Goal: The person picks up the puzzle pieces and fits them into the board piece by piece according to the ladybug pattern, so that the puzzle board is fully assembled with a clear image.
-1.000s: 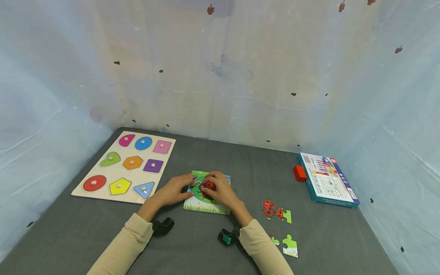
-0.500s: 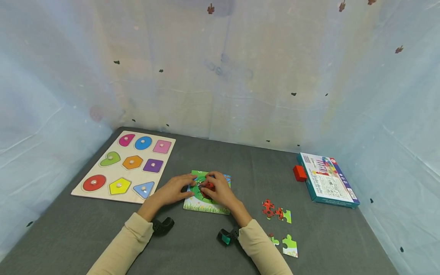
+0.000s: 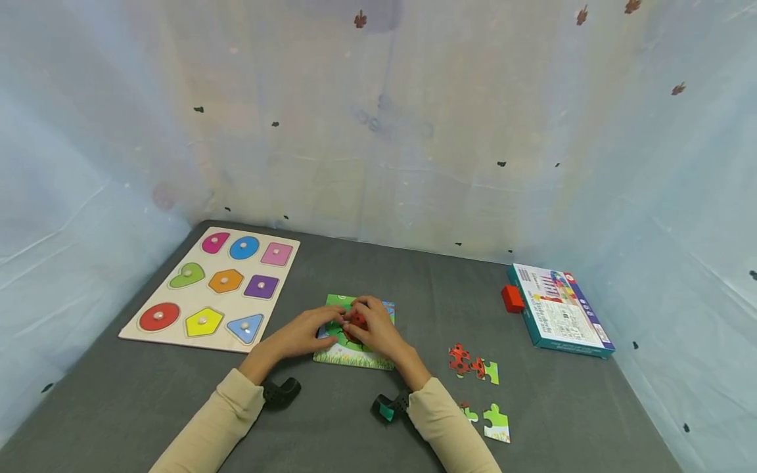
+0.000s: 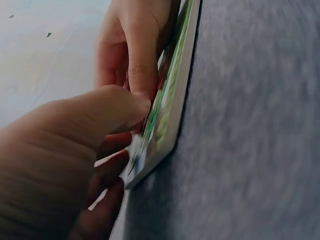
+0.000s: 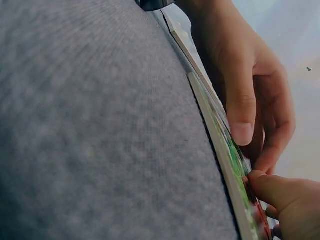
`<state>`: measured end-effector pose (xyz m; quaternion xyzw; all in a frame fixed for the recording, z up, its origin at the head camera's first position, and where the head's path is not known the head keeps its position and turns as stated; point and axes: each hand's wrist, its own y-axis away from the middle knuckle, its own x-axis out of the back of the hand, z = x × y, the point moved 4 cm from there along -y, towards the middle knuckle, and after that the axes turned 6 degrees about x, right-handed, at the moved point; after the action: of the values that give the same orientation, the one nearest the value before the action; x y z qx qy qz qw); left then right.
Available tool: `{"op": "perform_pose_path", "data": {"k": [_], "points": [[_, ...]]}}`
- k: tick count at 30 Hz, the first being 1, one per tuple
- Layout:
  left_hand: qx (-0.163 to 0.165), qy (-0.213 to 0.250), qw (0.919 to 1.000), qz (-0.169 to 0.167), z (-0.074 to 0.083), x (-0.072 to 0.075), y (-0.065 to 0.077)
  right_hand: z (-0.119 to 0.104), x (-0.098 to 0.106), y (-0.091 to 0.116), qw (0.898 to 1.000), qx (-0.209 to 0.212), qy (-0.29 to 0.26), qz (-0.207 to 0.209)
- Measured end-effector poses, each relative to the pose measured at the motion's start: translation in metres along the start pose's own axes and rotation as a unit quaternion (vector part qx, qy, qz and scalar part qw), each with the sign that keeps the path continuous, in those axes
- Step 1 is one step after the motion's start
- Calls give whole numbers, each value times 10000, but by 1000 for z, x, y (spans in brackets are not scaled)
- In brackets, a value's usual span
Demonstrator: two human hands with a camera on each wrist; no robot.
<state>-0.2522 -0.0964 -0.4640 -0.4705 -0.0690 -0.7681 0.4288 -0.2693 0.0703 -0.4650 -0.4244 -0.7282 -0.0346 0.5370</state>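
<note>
A jigsaw board (image 3: 355,359) with a ladybug on a green leaf lies flat in the middle of the table, under both hands. My right hand (image 3: 381,334), in the head view, reaches over it with bent fingers and thumb close together, pinching a small puzzle piece over the ladybug; the fingers hide most of the piece. From the left, my left hand (image 3: 300,335) rests with spread, relaxed fingers over the board's left side. Its index fingertip meets the right fingertips. The left wrist view shows the left thumb (image 4: 125,107) right beside the right hand's fingertips.
Loose ladybug puzzle pieces (image 3: 458,360) and a green grass piece (image 3: 497,423) lie right of the right forearm. A wooden shape board (image 3: 195,289) with knobbed pieces is at the left. A red block (image 3: 512,299) touches a flat box (image 3: 562,309) at the back right.
The left hand has shifted slightly right, its index fingertip now at the right hand's fingertips. The right hand stays over the ladybug. The head view has shifted slightly.
</note>
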Motion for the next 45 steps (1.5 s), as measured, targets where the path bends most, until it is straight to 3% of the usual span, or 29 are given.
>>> {"op": "perform_pose_path", "data": {"k": [7, 13, 17, 22, 34, 41, 45], "points": [[42, 318, 9994, -107, -3, -1, 1, -3, 0, -1, 9995, 53, 301, -81], [50, 528, 9984, -202, -5, 0, 0, -6, 4, -4, 9969, 89, 639, -443], [203, 549, 9977, -349, -6, -2, 0, -4, 7, -5, 9955, 303, 487, -751], [503, 612, 9955, -518, -6, -6, 0, 1, 12, 0, 9941, 477, -90, -966], [676, 410, 9955, -527, -3, -7, 0, 6, 59, 28, 9940, 812, -685, -241], [638, 379, 9961, -477, -4, -7, 0, 13, 87, 50, 9949, 845, -532, 107], [702, 363, 9956, -507, -3, -8, 1, 4, 103, 62, 9944, 854, -578, 214]]}}
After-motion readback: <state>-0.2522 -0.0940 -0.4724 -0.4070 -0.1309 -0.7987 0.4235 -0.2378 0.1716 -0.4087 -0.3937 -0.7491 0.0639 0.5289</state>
